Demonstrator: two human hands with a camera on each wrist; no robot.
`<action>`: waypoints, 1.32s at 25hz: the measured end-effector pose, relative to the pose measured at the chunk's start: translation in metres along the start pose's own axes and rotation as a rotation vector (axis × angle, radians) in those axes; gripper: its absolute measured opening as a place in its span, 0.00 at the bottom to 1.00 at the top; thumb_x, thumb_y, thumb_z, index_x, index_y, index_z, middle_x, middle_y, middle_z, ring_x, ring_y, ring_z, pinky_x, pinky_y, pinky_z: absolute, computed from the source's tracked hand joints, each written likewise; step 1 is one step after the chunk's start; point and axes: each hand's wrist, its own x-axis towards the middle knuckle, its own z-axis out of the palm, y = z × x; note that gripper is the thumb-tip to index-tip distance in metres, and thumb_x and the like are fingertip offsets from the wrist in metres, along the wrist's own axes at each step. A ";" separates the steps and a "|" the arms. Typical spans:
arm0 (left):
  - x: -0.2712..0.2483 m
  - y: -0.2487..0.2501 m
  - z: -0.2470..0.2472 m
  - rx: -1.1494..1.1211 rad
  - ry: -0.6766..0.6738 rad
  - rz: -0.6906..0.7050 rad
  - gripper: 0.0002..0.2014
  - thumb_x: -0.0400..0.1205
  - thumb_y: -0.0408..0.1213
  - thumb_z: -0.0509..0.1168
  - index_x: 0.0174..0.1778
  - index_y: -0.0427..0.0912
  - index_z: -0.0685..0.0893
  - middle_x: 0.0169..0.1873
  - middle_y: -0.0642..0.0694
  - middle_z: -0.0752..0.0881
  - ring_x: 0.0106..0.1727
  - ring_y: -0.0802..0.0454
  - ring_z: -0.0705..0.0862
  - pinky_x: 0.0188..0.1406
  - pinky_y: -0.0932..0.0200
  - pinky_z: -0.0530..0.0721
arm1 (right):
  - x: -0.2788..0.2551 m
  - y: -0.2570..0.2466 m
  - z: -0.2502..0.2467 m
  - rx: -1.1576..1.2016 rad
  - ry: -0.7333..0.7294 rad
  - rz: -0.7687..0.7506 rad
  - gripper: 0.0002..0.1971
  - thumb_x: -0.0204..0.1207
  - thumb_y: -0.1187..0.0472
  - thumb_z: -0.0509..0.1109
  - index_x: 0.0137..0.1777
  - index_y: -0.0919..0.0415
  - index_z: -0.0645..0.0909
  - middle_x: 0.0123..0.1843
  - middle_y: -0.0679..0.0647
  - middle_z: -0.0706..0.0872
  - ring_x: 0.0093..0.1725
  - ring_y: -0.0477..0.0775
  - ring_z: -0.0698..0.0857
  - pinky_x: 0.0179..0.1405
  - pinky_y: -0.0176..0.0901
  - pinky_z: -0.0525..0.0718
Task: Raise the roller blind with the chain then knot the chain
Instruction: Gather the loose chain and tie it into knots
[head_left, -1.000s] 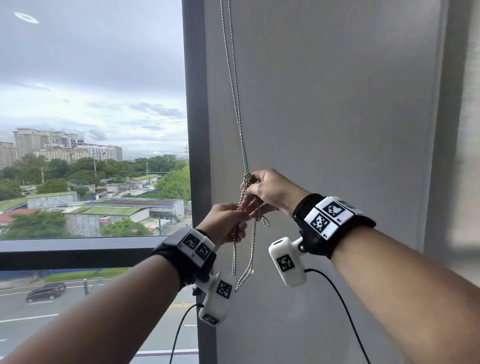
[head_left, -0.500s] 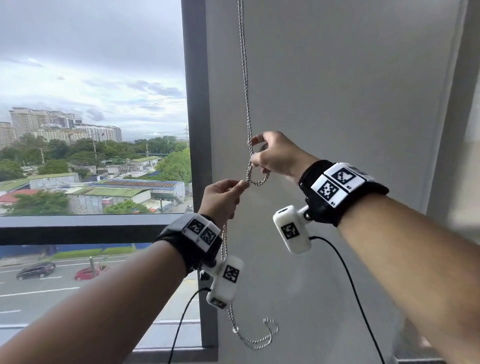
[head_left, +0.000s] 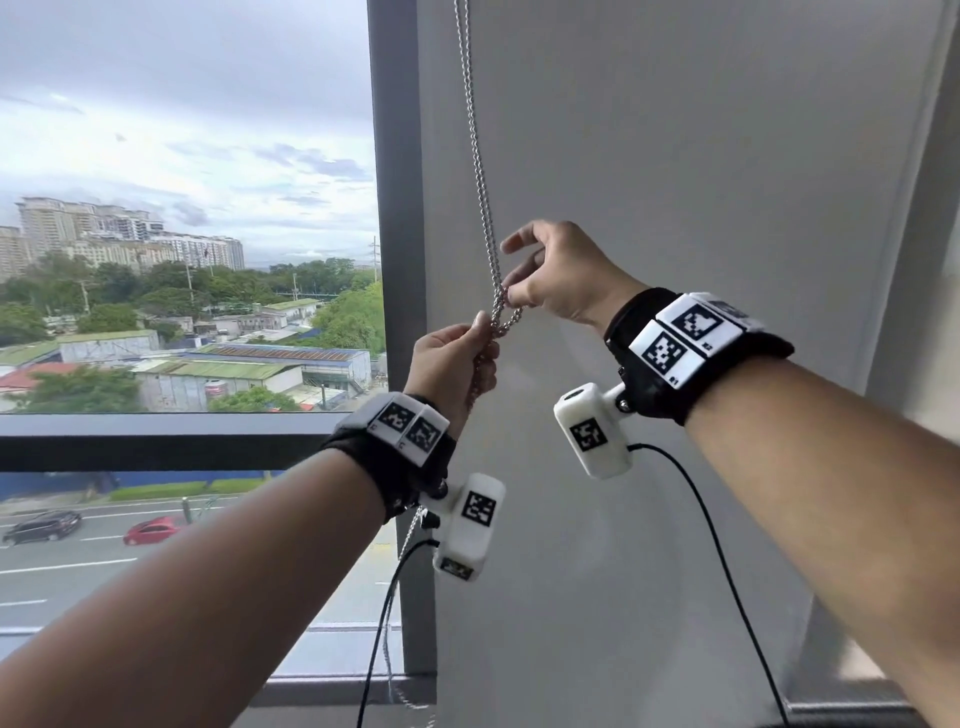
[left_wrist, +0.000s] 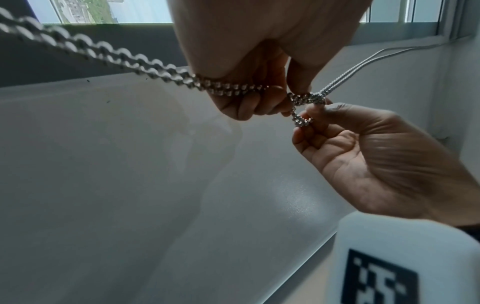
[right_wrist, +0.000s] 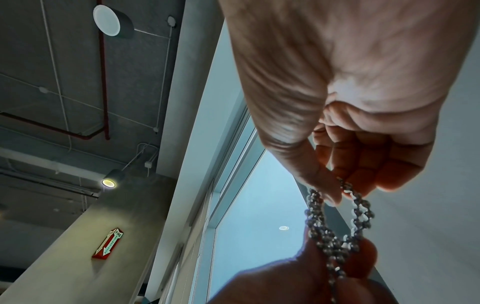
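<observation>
A silver bead chain (head_left: 479, 161) hangs doubled in front of a grey wall panel (head_left: 675, 182), beside the window frame. At hand height it forms a small tight loop, a knot (head_left: 503, 318) (left_wrist: 306, 99) (right_wrist: 335, 238). My left hand (head_left: 451, 370) (left_wrist: 249, 96) grips the doubled chain just below the knot, fingers curled round it. My right hand (head_left: 556, 275) (right_wrist: 345, 181) pinches the small loop between thumb and fingertips, index finger raised. The chain's lower tail (head_left: 410, 530) hangs under my left wrist. No blind fabric is visible over the window glass (head_left: 182, 260).
A dark vertical window frame post (head_left: 397, 208) stands just left of the chain. A dark horizontal rail (head_left: 156, 441) crosses the window. Black cables (head_left: 727, 571) trail from both wrist cameras. The right wrist view looks up at a ceiling with lamps (right_wrist: 107, 182) and a red fire sign (right_wrist: 109, 243).
The loop between my hands has drawn much smaller and tighter. My left hand has risen closer to the right, and the tail that hung low has been pulled up.
</observation>
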 end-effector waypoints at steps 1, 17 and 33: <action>0.000 -0.002 -0.001 0.023 0.006 0.013 0.13 0.81 0.39 0.64 0.38 0.33 0.84 0.22 0.46 0.75 0.18 0.57 0.65 0.17 0.65 0.62 | 0.001 0.001 0.000 0.001 0.001 -0.003 0.24 0.64 0.72 0.78 0.60 0.59 0.80 0.40 0.54 0.92 0.37 0.48 0.88 0.45 0.42 0.86; -0.025 -0.042 -0.014 0.255 -0.171 -0.044 0.10 0.81 0.26 0.61 0.37 0.33 0.86 0.26 0.43 0.86 0.25 0.54 0.84 0.37 0.59 0.86 | 0.013 0.008 0.013 0.009 0.050 0.034 0.10 0.74 0.54 0.76 0.38 0.61 0.90 0.18 0.40 0.81 0.20 0.34 0.78 0.32 0.32 0.72; -0.030 -0.020 -0.041 0.435 -0.320 -0.194 0.08 0.80 0.27 0.62 0.40 0.29 0.85 0.31 0.42 0.90 0.32 0.53 0.88 0.40 0.61 0.88 | 0.018 0.015 0.009 0.161 0.138 0.091 0.08 0.71 0.57 0.80 0.37 0.62 0.90 0.26 0.48 0.84 0.20 0.37 0.77 0.33 0.36 0.74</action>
